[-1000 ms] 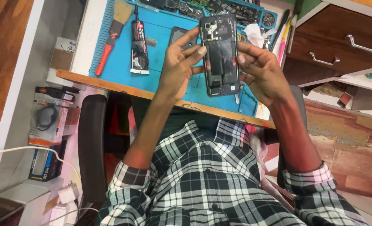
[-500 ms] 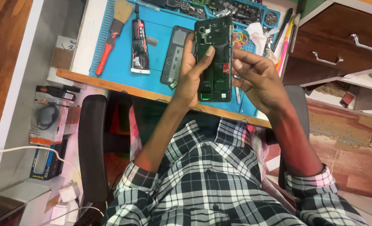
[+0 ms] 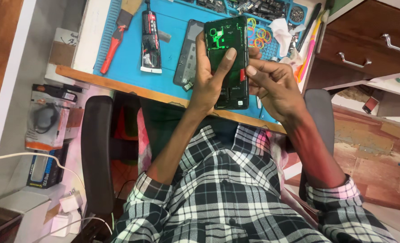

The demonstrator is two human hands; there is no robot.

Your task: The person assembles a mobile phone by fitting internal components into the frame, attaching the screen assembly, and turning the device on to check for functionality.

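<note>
I hold an opened black phone (image 3: 227, 40) with its back off, its inner board lit green at the top. My left hand (image 3: 211, 78) grips it from the left, thumb laid across its middle. My right hand (image 3: 272, 83) touches its right edge, fingertips pinched near a small red part. Under the phone lies a blue work mat (image 3: 128, 63) on the desk. A dark back cover (image 3: 188, 54) rests flat on the mat just left of my left hand.
A glue tube (image 3: 149, 38) and a red-handled brush (image 3: 116, 38) lie on the mat's left. Coloured rubber bands (image 3: 257, 36), crumpled tissue (image 3: 282, 33) and small parts sit at the top right. Wooden drawers (image 3: 366, 40) stand right; packaged items (image 3: 44, 123) lie left.
The phone has shifted left and upward in my hands and its top now glows green. My right hand has closed in on the phone's right edge.
</note>
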